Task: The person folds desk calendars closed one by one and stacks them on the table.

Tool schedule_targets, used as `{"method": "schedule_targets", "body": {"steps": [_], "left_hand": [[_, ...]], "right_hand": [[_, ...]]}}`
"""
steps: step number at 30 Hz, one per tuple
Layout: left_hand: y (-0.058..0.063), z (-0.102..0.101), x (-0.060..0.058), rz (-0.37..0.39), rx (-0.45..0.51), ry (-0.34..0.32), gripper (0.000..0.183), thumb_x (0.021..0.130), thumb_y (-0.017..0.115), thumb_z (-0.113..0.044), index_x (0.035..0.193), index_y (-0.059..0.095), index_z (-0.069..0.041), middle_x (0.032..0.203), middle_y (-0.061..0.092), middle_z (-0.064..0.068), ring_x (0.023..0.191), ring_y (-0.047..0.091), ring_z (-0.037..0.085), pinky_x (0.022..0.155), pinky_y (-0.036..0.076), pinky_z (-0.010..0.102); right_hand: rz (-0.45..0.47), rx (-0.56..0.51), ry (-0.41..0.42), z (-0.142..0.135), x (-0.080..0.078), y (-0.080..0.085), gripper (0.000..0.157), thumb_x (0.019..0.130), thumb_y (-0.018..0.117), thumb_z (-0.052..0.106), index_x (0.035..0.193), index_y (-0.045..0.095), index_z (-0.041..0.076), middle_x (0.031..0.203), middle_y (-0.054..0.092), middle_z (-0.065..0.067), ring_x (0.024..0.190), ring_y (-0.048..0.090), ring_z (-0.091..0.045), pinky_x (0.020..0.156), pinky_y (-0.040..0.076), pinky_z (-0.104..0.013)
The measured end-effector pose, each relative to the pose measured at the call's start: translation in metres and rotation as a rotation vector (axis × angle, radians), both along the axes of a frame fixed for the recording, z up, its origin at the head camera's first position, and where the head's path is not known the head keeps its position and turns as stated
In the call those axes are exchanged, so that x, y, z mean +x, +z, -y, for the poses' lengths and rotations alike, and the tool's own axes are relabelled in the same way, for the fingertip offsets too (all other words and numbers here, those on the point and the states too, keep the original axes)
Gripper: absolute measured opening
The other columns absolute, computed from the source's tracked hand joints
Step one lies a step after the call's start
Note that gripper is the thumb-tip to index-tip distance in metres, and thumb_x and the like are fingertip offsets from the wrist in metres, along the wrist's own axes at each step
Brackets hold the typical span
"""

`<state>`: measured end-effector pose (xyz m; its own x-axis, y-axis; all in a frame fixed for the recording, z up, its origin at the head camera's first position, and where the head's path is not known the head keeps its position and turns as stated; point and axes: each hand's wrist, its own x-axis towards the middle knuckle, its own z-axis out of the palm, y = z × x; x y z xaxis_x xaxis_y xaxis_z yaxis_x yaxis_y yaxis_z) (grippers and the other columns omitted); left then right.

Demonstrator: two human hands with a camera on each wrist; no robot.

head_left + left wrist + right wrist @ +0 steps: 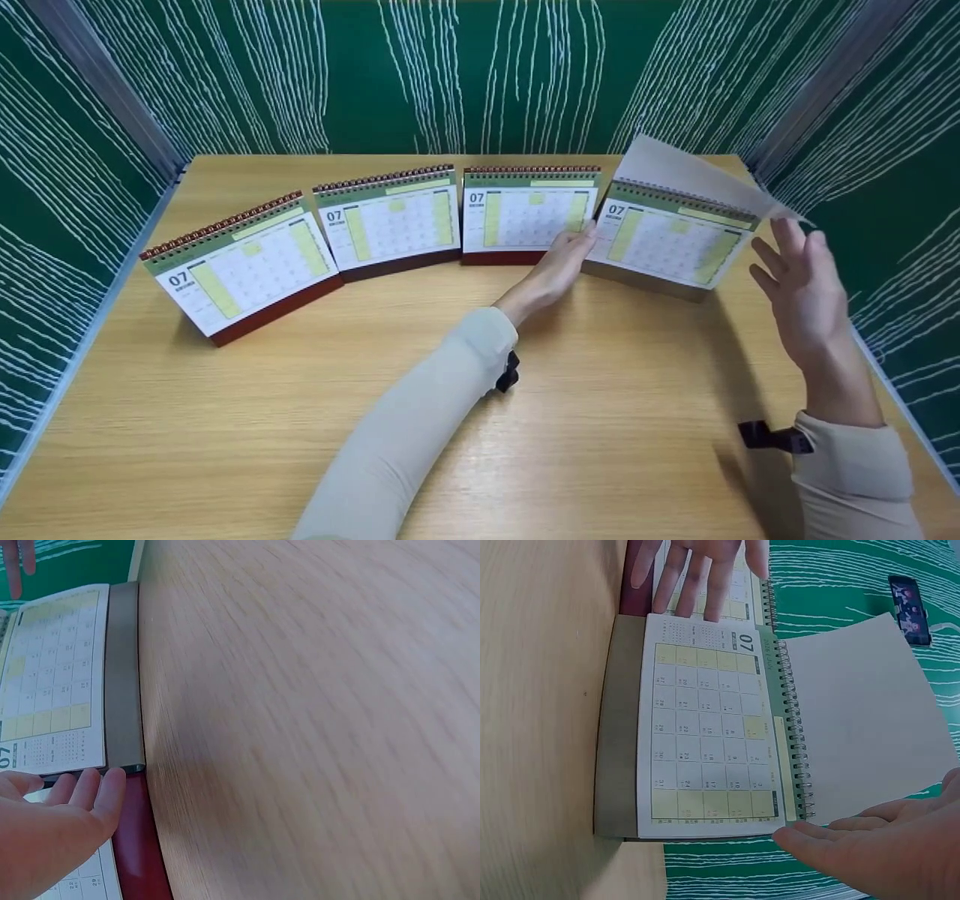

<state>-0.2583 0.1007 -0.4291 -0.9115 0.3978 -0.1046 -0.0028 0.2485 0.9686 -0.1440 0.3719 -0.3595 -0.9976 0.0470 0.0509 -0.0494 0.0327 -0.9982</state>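
Note:
A desk calendar (667, 236) with a grey-brown base stands at the right end of an arc of several spiral-bound desk calendars. It shows a "07" page, and a blank white sheet (862, 720) is turned up over its spiral binding (793, 727). My left hand (555, 266) reaches to its left edge, straight fingertips right at the side of the base. Beside the right edge, my right hand (806, 292) is raised with its fingers extended, close to the corner of the turned sheet. In the right wrist view its fingers lie along the sheet and binding.
Three more calendars, also at "07", stand to the left: one with a red base (531, 214), one with a dark base (390, 225), and another red one (247, 266). Green panels (480, 75) with white lines wall the wooden table (420, 420). A phone (909, 611) appears beyond the sheet.

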Motion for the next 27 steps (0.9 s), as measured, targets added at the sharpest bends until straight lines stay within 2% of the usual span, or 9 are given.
{"method": "schedule_targets", "body": {"steps": [3,9,16,22,27], "left_hand": [[0.0,0.0,0.0,-0.001,0.006,0.004,0.073,0.111,0.028,-0.063,0.154,0.048,-0.007,0.156,0.047,0.008,0.147,0.044,0.027,0.124,0.034,0.041],[-0.001,0.002,-0.003,0.002,0.026,-0.015,0.073,0.111,0.028,-0.062,0.152,0.048,-0.005,0.156,0.047,0.01,0.147,0.043,0.028,0.124,0.032,0.042],[-0.003,-0.001,-0.01,-0.029,0.246,-0.151,0.067,0.116,0.024,-0.046,0.147,0.059,0.001,0.159,0.054,0.012,0.154,0.039,0.024,0.129,0.024,0.035],[-0.003,0.0,-0.009,0.008,0.186,-0.108,0.072,0.114,0.024,-0.053,0.15,0.054,0.003,0.164,0.045,0.016,0.156,0.034,0.03,0.131,0.021,0.043],[-0.002,-0.002,-0.009,-0.014,0.211,-0.092,0.065,0.116,0.025,-0.044,0.154,0.049,0.002,0.17,0.036,0.01,0.16,0.027,0.024,0.13,0.018,0.032]], "right_hand": [[0.006,-0.015,0.006,0.0,0.001,-0.001,0.066,0.112,0.014,0.059,0.172,0.001,0.033,0.178,-0.005,0.015,0.165,-0.003,-0.023,0.133,-0.002,-0.038],[0.004,-0.05,0.027,0.0,0.001,-0.005,0.066,0.112,0.015,0.059,0.172,0.0,0.033,0.178,-0.006,0.015,0.165,-0.004,-0.028,0.133,-0.004,-0.042],[-0.049,-0.133,0.057,-0.001,0.003,-0.015,0.067,0.114,0.016,0.054,0.173,0.009,0.024,0.179,-0.006,0.01,0.165,-0.003,-0.033,0.133,-0.005,-0.045],[-0.063,-0.09,0.049,0.0,0.002,-0.021,0.064,0.114,0.019,0.053,0.173,0.01,0.029,0.178,0.01,-0.002,0.161,0.011,-0.028,0.133,-0.003,-0.045],[-0.077,-0.042,0.055,-0.001,0.0,-0.026,0.065,0.114,0.02,0.051,0.173,0.008,0.026,0.177,0.017,-0.004,0.153,0.02,-0.024,0.131,0.01,-0.034]]}}
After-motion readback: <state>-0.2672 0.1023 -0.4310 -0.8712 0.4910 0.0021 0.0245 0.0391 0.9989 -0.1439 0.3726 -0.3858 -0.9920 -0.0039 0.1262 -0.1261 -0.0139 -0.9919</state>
